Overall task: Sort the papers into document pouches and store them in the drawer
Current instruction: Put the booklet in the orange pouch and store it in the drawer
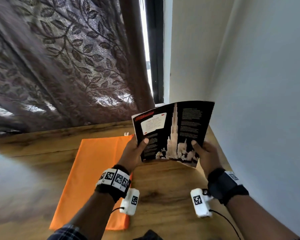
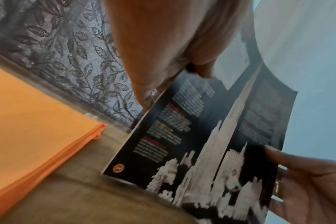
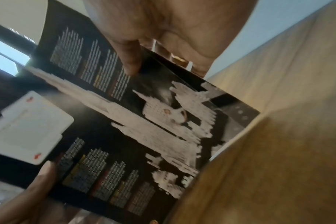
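A black glossy paper (image 1: 173,130) printed with a white tower and text is held upright above the wooden table (image 1: 163,187). My left hand (image 1: 135,149) grips its lower left edge, thumb on the front. Its lower right edge is gripped by my right hand (image 1: 204,153) in the same way. The left wrist view shows this paper (image 2: 201,136) with my left hand (image 2: 163,68) pinching its edge, and the right wrist view shows the paper (image 3: 125,121) under my right thumb (image 3: 130,60). An orange document pouch (image 1: 93,170) lies flat on the table to the left.
A dark leaf-patterned curtain (image 1: 59,58) hangs behind the table. A pale wall (image 1: 258,84) runs close along the table's right edge. A window frame (image 1: 156,49) stands at the corner. No drawer is in view.
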The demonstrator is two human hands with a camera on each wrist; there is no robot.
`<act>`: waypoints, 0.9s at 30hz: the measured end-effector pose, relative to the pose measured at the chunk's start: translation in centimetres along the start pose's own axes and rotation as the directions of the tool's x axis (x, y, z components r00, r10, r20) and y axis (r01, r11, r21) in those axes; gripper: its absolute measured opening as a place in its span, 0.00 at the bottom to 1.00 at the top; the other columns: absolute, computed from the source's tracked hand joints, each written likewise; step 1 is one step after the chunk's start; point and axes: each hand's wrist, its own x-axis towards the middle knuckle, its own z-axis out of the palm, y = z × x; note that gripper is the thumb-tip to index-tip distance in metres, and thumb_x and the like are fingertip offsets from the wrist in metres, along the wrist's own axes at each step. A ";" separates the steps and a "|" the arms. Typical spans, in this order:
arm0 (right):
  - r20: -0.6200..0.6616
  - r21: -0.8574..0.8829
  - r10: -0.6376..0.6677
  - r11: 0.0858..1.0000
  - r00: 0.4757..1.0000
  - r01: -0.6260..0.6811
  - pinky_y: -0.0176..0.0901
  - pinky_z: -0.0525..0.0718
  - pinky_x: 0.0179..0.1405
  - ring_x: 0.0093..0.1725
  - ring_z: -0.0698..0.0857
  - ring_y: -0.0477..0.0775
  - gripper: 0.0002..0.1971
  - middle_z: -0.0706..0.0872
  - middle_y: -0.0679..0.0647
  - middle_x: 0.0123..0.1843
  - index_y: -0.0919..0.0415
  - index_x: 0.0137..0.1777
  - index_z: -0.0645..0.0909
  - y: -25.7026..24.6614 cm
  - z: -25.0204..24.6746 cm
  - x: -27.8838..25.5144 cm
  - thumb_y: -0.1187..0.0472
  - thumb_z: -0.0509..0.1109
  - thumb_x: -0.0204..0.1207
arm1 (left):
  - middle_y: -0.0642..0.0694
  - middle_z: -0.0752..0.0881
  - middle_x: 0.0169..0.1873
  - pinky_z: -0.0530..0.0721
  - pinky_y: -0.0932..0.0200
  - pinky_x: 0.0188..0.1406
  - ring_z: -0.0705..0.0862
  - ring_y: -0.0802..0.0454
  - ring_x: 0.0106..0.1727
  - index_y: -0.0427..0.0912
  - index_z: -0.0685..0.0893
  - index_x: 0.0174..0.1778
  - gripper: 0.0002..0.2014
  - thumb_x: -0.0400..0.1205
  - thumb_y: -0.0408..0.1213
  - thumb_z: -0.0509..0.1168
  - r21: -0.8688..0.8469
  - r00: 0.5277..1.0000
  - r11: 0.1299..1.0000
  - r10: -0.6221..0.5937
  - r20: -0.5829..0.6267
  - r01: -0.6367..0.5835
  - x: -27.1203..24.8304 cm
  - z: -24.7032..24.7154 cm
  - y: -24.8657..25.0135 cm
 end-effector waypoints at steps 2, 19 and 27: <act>0.029 -0.046 0.029 0.999 0.999 -0.027 0.36 0.82 0.42 0.42 0.90 0.40 0.10 0.93 0.40 0.41 0.53 0.51 0.87 0.2 0.2 -0.6 0.65 0.65 0.86 | 0.48 0.82 0.74 0.77 0.47 0.76 0.79 0.50 0.75 0.42 0.72 0.80 0.25 0.87 0.44 0.61 0.004 0.999 1.000 -0.015 0.040 0.015 -0.2 -0.1 -0.9; -0.244 -0.119 0.224 0.959 0.944 -0.258 0.69 0.88 0.55 0.47 0.91 0.65 0.06 0.93 0.56 0.46 0.56 0.47 0.89 4.5 -0.3 -4.5 0.62 0.69 0.82 | 0.42 0.75 0.63 0.81 0.39 0.61 0.75 0.37 0.66 0.45 0.77 0.63 0.24 0.80 0.59 0.65 0.858 0.907 0.357 -0.337 -0.252 0.371 -7.6 -6.9 -6.2; -0.182 0.012 0.361 0.931 0.915 -0.365 0.65 0.87 0.56 0.51 0.90 0.68 0.08 0.92 0.64 0.54 0.58 0.55 0.87 4.4 1.6 -8.5 0.63 0.66 0.84 | 0.37 0.77 0.60 0.79 0.41 0.59 0.78 0.33 0.62 0.37 0.78 0.60 0.17 0.86 0.48 0.58 0.879 0.929 0.364 -0.312 -0.197 0.308 -8.5 -9.4 -5.4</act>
